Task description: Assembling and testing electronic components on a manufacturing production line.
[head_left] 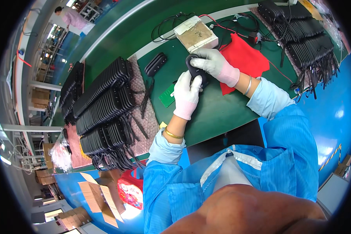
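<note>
Both my hands wear white gloves with pink cuffs and are together over the green bench (pixel 218 117). Between them is a black rounded device (pixel 190 65), tilted, its lower part partly covered by my fingers. My right hand (pixel 214 64) grips its upper side, thumb across the face. My left hand (pixel 187 90) closes on its lower end, thumb and fingers bent. A green circuit board (pixel 167 96) lies on the bench just left of my left hand. Beyond that, a couple of similar black devices (pixel 156 64) lie side by side with black straps trailing toward me.
Rows of black devices with straps (pixel 105 97) stand on bubble wrap at left; more stacks (pixel 310 46) fill the far right. A worn white box (pixel 195 34), a red cloth (pixel 245 58) and cables (pixel 247 23) lie behind my hands. An opened carton (pixel 101 195) sits on the floor.
</note>
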`<move>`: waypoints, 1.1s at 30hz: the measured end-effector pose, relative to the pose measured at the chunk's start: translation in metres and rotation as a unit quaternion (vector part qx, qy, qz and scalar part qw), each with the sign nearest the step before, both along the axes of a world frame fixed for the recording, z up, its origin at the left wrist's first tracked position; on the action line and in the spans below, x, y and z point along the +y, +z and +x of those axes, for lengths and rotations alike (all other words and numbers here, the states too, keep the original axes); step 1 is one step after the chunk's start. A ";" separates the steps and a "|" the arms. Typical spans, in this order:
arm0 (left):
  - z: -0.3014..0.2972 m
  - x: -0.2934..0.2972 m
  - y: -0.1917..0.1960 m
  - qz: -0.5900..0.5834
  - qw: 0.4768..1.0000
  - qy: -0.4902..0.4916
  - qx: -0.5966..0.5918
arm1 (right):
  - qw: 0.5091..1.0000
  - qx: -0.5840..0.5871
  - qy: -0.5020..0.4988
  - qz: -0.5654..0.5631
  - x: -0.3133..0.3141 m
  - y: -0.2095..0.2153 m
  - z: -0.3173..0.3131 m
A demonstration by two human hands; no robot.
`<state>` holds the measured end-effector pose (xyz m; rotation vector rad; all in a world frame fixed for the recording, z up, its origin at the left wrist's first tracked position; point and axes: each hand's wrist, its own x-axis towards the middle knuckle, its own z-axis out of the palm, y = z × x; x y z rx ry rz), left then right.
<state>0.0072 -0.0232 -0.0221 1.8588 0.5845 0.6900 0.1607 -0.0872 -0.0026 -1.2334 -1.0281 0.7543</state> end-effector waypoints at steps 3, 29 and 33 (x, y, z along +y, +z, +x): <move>-0.001 0.000 0.002 -0.007 1.000 -0.001 0.023 | 1.000 -0.020 0.006 -0.008 0.000 0.000 0.002; -0.025 0.032 0.049 0.023 0.941 0.253 -0.224 | 0.697 -0.621 -0.167 -0.315 -0.204 0.023 0.138; -0.021 0.029 0.042 0.012 0.943 0.214 -0.254 | 0.684 -0.580 -0.133 -0.423 -0.259 0.034 0.099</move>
